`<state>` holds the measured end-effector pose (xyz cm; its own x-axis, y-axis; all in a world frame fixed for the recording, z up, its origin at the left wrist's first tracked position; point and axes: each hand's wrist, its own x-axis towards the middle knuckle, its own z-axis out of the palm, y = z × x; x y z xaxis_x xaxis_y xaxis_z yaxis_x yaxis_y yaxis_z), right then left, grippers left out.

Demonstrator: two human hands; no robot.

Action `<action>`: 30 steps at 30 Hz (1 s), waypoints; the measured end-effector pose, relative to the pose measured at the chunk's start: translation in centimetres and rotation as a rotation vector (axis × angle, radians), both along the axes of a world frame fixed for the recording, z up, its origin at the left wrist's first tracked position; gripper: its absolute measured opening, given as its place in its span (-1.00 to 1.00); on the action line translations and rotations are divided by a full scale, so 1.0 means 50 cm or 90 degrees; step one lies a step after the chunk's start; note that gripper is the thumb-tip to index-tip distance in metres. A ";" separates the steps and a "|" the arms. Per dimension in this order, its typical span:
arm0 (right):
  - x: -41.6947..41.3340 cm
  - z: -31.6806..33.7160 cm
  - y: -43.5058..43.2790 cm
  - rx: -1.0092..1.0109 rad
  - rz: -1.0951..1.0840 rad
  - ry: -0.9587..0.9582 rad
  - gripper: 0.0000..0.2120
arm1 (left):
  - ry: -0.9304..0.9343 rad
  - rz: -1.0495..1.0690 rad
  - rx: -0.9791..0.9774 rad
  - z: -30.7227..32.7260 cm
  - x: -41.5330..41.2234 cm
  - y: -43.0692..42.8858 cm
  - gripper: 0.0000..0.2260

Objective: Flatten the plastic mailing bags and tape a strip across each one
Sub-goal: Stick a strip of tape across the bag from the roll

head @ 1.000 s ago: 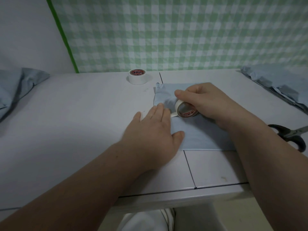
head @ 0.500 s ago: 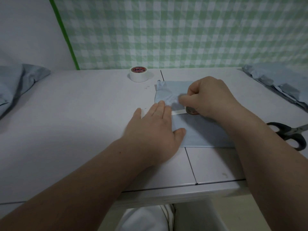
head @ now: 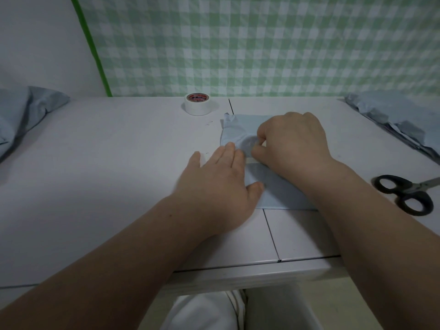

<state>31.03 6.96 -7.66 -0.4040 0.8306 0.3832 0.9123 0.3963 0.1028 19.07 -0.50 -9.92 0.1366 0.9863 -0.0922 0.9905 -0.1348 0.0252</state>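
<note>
Bag [head: 281,194] flat under left hand [head: 219,186]; right hand [head: 292,144] grips tape [head: 250,160].

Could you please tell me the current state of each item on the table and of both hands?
left hand: flat, pressing the left edge of the mailing bag.
right hand: fingers curled over the tape strip.
mailing bag: flat, under both hands.
tape strip: short length stuck on the bag, rest hidden.
spare tape roll: lying flat, untouched.
scissors: lying untouched.
</note>
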 end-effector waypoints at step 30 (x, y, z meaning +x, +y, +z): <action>0.116 -0.038 -0.017 -0.173 0.064 0.397 -0.85 | -0.095 -0.037 0.038 0.012 0.042 0.020 -0.42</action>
